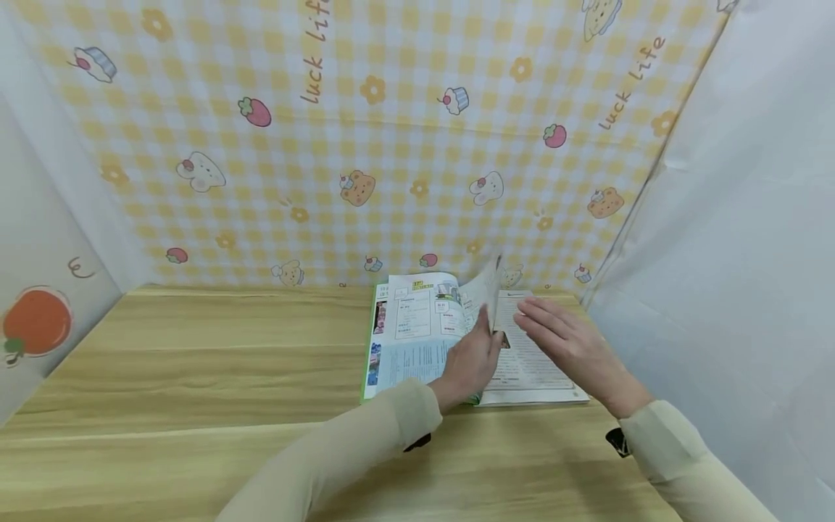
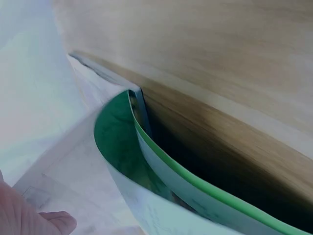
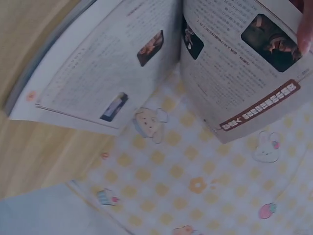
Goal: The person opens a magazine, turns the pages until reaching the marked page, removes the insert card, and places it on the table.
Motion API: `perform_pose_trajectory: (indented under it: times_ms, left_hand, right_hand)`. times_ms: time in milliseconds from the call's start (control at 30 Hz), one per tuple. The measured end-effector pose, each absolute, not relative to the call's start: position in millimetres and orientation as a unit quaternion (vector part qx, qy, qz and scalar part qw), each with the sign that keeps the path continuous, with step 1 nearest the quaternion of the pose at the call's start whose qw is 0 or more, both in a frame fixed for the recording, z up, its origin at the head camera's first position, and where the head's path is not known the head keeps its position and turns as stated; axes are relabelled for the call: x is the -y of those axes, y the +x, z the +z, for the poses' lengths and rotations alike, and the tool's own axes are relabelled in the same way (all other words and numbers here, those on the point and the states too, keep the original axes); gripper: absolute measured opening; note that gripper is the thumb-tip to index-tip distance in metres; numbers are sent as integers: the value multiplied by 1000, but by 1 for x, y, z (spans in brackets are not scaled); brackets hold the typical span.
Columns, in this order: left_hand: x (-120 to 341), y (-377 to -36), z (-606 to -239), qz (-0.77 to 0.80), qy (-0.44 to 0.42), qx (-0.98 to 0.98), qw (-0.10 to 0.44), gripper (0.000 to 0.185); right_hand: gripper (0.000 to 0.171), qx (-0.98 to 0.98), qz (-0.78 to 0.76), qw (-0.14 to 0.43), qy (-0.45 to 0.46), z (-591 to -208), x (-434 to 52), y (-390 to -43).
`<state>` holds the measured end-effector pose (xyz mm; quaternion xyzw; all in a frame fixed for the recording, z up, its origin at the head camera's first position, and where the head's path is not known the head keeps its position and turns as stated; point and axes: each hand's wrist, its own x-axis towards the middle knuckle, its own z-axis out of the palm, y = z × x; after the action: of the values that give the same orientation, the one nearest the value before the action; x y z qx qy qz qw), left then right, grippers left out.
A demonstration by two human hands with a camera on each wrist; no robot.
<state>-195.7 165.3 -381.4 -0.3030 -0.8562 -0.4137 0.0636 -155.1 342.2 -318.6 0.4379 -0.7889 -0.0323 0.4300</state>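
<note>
An open magazine (image 1: 409,362) lies on the table, with a green edge along its left side. Some of its pages (image 1: 488,290) stand raised near the middle, slightly blurred. My left hand (image 1: 471,361) pinches these raised pages, its thumb on their right face; the left wrist view shows part of this hand (image 2: 34,215) at the lower left. In the right wrist view, fingertips (image 3: 305,36) press the printed page (image 3: 234,73) at its edge. My right hand (image 1: 580,351), fingers straight, hovers over the right-hand page (image 1: 528,373) and holds nothing.
The wooden table (image 1: 215,362) extends to the left and in front. Behind it hangs a yellow checked cloth (image 1: 391,145) with cartoon prints. A white sheet (image 1: 724,275) borders the right side, and a pale panel (image 1: 39,217) stands at the left.
</note>
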Motion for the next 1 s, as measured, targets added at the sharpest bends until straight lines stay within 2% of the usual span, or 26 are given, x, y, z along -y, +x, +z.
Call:
perform_pose_trajectory:
  times_ms: [67,133,167,267,367,467,600,733,1000]
  left_hand:
    - [-160,-201,-382,-439,-287,849,65,55]
    - [-154,-207,-383,-458,-268,845,65,56]
    - [-150,-209,-384,-463,-257,846,64,56]
    - [-140,-216,-389,-472,-226,850,59,57]
    - [-128,-221,-394,-465,-201,861,40,58]
    - [-117,-224,-399,-443,-189,876,15,61]
    - [-105,-228,-404,-386,-204,899,-6,68]
    - [-97,-232,-410,-299,-236,925,-10,74]
    - [-92,-229,-418,-133,-283,950,-3,60]
  right_hand:
    - [34,798,1,424,428,-325,-350,-156]
    - [36,823,23,396,407,-335,-361,-156]
    - [32,841,29,374,391,-340,-367,-155]
    - [28,906,47,260,332,-359,-387,-149]
    - [44,954,61,127,265,-379,-404,-141]
    - [55,970,82,44,226,-395,-417,-136]
    - [64,972,98,23,213,-406,-428,-134]
    - [64,971,107,13,213,-407,-434,-136]
    - [58,970,111,-18,217,-410,-439,-139]
